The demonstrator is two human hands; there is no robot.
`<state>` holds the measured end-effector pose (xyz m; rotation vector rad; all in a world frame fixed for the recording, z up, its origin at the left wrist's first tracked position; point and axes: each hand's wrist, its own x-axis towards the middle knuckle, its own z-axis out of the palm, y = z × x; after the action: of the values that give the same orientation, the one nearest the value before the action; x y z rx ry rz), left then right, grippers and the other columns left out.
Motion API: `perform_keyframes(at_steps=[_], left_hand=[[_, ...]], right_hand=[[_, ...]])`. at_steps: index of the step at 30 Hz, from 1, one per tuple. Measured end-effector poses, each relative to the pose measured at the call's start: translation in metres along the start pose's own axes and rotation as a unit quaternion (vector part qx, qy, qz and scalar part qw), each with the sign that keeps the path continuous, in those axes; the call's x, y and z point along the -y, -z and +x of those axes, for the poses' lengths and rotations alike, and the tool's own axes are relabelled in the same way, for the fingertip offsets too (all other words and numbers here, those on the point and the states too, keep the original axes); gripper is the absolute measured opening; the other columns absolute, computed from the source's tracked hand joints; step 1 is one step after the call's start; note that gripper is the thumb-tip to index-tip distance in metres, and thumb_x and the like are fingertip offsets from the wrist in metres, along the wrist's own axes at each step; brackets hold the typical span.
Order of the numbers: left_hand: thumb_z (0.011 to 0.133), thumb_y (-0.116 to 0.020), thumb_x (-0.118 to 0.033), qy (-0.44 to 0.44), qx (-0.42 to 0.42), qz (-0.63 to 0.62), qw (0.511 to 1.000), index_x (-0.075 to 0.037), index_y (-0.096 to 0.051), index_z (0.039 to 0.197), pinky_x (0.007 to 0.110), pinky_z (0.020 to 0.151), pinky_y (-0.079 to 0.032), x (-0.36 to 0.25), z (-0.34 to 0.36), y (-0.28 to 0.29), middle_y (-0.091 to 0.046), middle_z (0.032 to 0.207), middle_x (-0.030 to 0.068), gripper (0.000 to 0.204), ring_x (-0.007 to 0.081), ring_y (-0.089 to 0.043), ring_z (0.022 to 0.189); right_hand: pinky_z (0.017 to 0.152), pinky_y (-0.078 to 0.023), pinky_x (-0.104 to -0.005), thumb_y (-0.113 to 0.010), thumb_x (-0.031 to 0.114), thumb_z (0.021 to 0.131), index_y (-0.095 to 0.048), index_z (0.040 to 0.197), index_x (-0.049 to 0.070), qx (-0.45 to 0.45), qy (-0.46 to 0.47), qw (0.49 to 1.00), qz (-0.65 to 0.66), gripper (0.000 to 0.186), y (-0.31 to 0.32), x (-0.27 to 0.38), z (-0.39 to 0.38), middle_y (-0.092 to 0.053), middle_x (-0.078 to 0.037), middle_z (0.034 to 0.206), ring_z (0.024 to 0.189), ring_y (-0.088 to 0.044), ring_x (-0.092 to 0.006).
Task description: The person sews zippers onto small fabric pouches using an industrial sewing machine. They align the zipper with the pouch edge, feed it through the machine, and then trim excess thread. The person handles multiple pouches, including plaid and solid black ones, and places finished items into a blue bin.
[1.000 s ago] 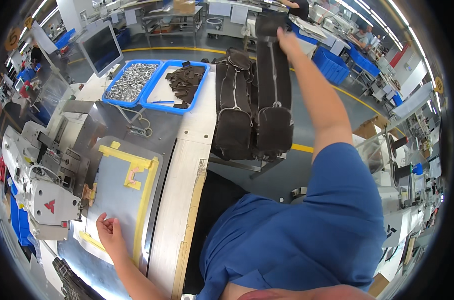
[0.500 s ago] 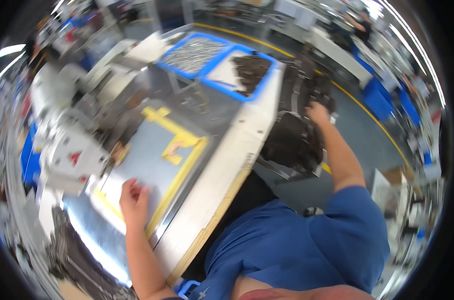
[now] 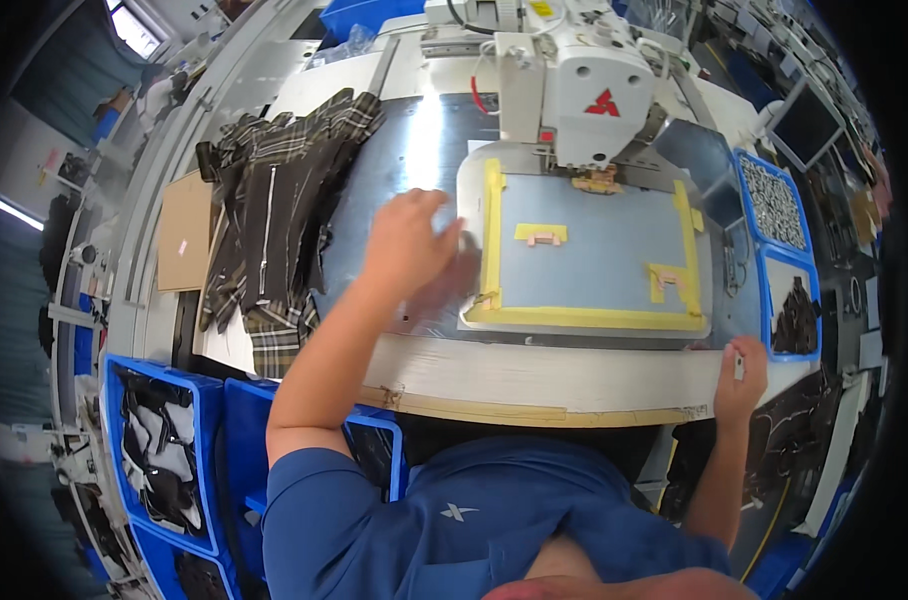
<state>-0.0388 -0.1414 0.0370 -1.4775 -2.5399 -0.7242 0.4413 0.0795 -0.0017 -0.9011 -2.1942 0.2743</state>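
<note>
My left hand [image 3: 411,245] is open over the metal table plate [image 3: 419,150], its thumb apart from the fingers. It holds nothing and is between a pile of dark checked garments [image 3: 284,195] and a pale blue sheet edged with yellow tape [image 3: 599,240]. A long zipper [image 3: 268,230] shows on the top garment. Beyond the sheet stands a white industrial sewing machine [image 3: 599,85], its head over the sheet's far edge. My right hand [image 3: 742,390] is at the table's front right, fingers loosely curled, with a gap by the thumb and nothing visible in it.
At the right are a blue tray of small metal pieces [image 3: 774,200] and a blue tray with dark fabric pieces [image 3: 793,315]. More dark garments [image 3: 794,425] hang below them. Blue bins [image 3: 209,450] stand at the lower left. The wooden table edge [image 3: 534,400] runs before me.
The view has swung left. My right hand has left the dark garments at the right and come to the table's front edge. My left hand has moved left off the taped sheet.
</note>
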Motion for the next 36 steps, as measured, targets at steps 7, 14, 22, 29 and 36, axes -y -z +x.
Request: perform_keyframes(at_steps=[7,14,22,29,36], left_hand=[[0.089,-0.076,-0.043,0.310,-0.159,0.194,0.917,0.002,-0.072,0.116,0.048,0.097,-0.054,0.255,-0.052,0.078,-0.074,0.111,0.0240,0.053,0.0408,-0.070,0.108],[0.083,-0.082,-0.054,0.362,-0.103,0.161,0.913,0.006,-0.070,0.122,0.048,0.098,-0.054,0.307,-0.080,0.076,-0.074,0.115,0.0263,0.073,0.0431,-0.070,0.111],[0.094,-0.076,-0.044,0.304,-0.122,0.206,0.922,0.003,-0.068,0.128,0.048,0.102,-0.051,0.340,-0.098,0.064,-0.070,0.123,0.0259,0.059,0.0432,-0.065,0.117],[0.100,-0.068,-0.047,0.300,-0.084,0.215,0.926,0.005,-0.064,0.134,0.049,0.103,-0.049,0.312,-0.086,0.065,-0.068,0.124,0.0263,0.062,0.0430,-0.063,0.118],[0.105,-0.064,-0.044,0.291,-0.186,0.089,0.934,0.007,-0.064,0.129,0.046,0.091,-0.055,0.348,-0.167,0.107,-0.072,0.108,0.0248,0.056,0.0403,-0.070,0.099]], right_hand=[[0.088,-0.051,-0.0396,-0.069,0.000,0.092,-0.064,0.099,-0.002,0.061,0.000,0.997,0.038,0.008,-0.055,0.023,-0.004,-0.064,-0.017,0.106,0.098,-0.061,-0.0328],[0.084,-0.051,-0.0401,-0.071,0.001,0.089,-0.064,0.097,-0.001,0.044,-0.015,0.998,0.043,0.011,-0.053,0.030,-0.004,-0.062,-0.016,0.104,0.095,-0.060,-0.0324],[0.086,-0.047,-0.0463,-0.075,0.008,0.084,-0.066,0.093,0.004,0.026,0.022,0.999,0.015,0.013,-0.049,0.033,0.004,-0.064,-0.013,0.097,0.094,-0.061,-0.0355],[0.087,-0.047,-0.0454,-0.076,0.011,0.084,-0.066,0.091,0.006,0.033,-0.009,0.999,0.012,0.014,-0.042,0.026,0.000,-0.064,-0.011,0.099,0.096,-0.060,-0.0341],[0.088,-0.047,-0.0471,-0.076,0.009,0.084,-0.065,0.094,0.004,0.042,0.043,0.998,-0.001,0.016,-0.060,0.031,0.006,-0.064,-0.013,0.101,0.097,-0.060,-0.0360]])
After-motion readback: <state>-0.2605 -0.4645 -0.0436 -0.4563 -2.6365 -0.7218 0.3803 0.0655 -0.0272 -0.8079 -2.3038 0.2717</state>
